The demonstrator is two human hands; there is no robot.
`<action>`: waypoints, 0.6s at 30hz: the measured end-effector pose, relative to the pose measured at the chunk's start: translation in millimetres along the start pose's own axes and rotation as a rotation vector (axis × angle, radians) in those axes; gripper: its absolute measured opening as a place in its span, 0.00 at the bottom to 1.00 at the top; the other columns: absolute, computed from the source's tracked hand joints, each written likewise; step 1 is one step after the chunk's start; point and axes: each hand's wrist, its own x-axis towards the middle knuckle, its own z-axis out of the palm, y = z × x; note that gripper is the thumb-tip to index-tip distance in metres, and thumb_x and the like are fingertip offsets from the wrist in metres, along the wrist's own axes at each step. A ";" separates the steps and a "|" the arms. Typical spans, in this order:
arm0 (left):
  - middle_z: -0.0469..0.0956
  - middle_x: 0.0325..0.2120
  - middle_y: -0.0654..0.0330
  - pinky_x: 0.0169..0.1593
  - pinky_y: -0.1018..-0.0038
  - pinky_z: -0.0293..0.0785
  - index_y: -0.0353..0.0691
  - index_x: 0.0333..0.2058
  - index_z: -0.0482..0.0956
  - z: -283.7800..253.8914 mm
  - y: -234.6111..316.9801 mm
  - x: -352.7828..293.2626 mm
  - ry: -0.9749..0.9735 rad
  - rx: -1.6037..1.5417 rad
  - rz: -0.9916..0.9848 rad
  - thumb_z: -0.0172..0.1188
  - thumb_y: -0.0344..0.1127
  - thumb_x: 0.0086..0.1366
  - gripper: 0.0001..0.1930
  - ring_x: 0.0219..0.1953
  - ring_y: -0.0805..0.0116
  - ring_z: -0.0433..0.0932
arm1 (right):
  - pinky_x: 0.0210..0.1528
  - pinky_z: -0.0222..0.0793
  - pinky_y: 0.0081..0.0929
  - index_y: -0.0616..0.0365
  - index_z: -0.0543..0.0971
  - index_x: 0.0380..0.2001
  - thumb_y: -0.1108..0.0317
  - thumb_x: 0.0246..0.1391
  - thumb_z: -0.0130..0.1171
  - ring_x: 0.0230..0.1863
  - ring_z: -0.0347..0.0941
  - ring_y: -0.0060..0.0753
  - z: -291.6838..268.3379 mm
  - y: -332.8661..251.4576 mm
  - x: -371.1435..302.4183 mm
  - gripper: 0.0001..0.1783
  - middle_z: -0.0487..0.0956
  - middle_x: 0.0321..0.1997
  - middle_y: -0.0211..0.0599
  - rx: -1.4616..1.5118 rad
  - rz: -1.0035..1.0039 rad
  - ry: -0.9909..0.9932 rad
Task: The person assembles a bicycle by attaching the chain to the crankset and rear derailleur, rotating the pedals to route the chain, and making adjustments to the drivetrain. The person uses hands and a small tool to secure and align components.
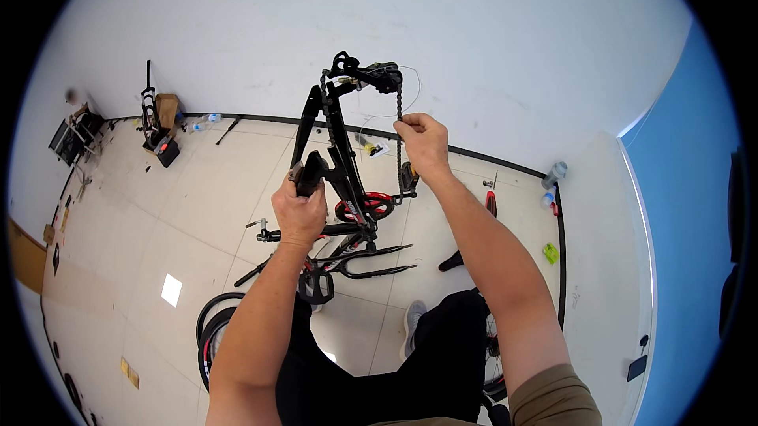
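A black bicycle frame (pixel 338 138) stands in front of me, its rear end pointing up. My left hand (pixel 300 214) is wrapped round a black part of the frame at its left side. From the rear derailleur (pixel 387 77) a dark chain (pixel 399 146) hangs down on the right. My right hand (pixel 424 144) pinches this chain between thumb and fingertips. Lower down are a red chainring (pixel 380 205) and a pedal (pixel 408 178). A thin loose cable (pixel 418 82) curves beside the derailleur. Nearer me are a second pedal (pixel 317 288) and a black fork (pixel 379 271).
Wheels lie at my left (pixel 207 343) and right (pixel 494 351). A red-handled tool (pixel 491 203), a bottle (pixel 555 174) and a green item (pixel 550 253) are on the floor to the right. Black parts (pixel 150 114) and a cardboard box (pixel 167 108) stand by the far wall.
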 end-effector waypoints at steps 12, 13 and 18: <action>0.77 0.19 0.51 0.28 0.66 0.73 0.35 0.33 0.76 4.9 -6.2 3.6 0.080 0.087 0.100 0.66 0.32 0.57 0.10 0.21 0.53 0.78 | 0.37 0.71 0.22 0.65 0.82 0.37 0.65 0.56 0.61 0.31 0.75 0.21 -14.5 38.5 -61.6 0.12 0.83 0.30 0.35 0.226 -0.057 0.167; 0.77 0.19 0.52 0.28 0.67 0.73 0.35 0.33 0.76 2.3 -9.7 4.9 0.088 0.111 0.117 0.67 0.32 0.57 0.09 0.21 0.55 0.77 | 0.36 0.70 0.20 0.65 0.81 0.38 0.66 0.59 0.59 0.31 0.74 0.19 -10.7 44.3 -87.6 0.11 0.81 0.31 0.33 0.199 0.044 0.148; 0.77 0.18 0.54 0.26 0.70 0.72 0.34 0.30 0.77 7.9 -1.0 7.0 0.109 0.022 0.030 0.67 0.32 0.57 0.09 0.18 0.62 0.75 | 0.31 0.67 0.18 0.64 0.80 0.35 0.69 0.62 0.55 0.28 0.71 0.17 7.9 127.0 -230.7 0.09 0.79 0.28 0.29 0.137 0.388 -0.077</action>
